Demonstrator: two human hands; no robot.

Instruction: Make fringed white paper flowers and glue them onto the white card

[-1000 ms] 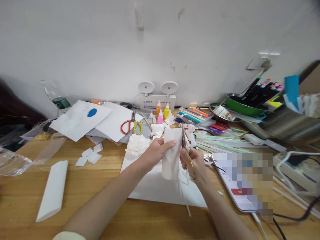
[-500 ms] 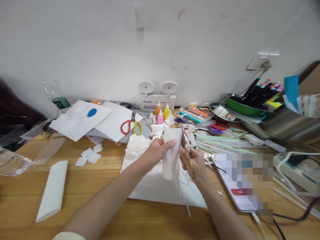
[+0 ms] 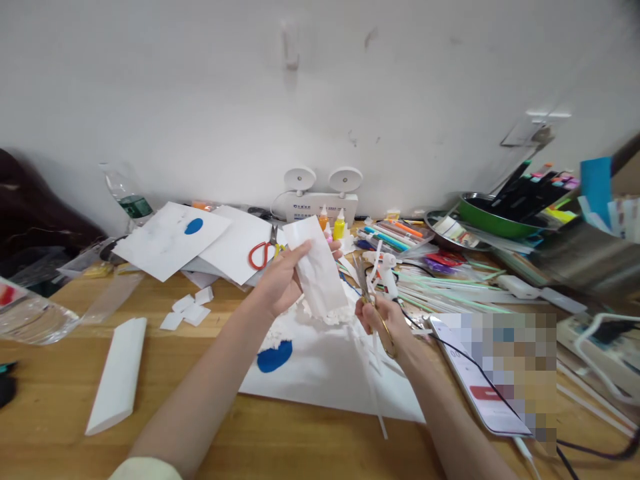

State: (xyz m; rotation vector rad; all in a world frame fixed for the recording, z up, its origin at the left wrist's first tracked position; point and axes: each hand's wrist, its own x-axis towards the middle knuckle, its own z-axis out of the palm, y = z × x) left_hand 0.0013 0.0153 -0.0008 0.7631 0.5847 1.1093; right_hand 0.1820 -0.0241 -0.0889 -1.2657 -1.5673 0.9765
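Observation:
Tilted in my left hand (image 3: pixel 280 283) is a white paper strip (image 3: pixel 320 273), gripped near its upper end between thumb and fingers. My right hand (image 3: pixel 384 321) grips gold-handled scissors (image 3: pixel 367 283) with the blades pointing up and away. A thin white offcut (image 3: pixel 376 263) curls beside the blades. Below both hands lies a white sheet (image 3: pixel 320 377) with a blue patch (image 3: pixel 275 357) and a pile of white scraps (image 3: pixel 327 315), partly hidden by the strip. Narrow paper strips (image 3: pixel 377 400) trail over the sheet's right part.
A folded white paper piece (image 3: pixel 117 377) and small white squares (image 3: pixel 187 309) lie left. Red-and-yellow-handled scissors (image 3: pixel 260 255), a glue gun (image 3: pixel 387 273) and paint bottles (image 3: pixel 339 225) stand or lie behind. To the right are a phone (image 3: pixel 480 373) and a black cable (image 3: pixel 480 363).
The paper strip has moved away from the scissors, left and upward, and tilted. A thin offcut now shows by the blades. The blue patch on the sheet has come into view.

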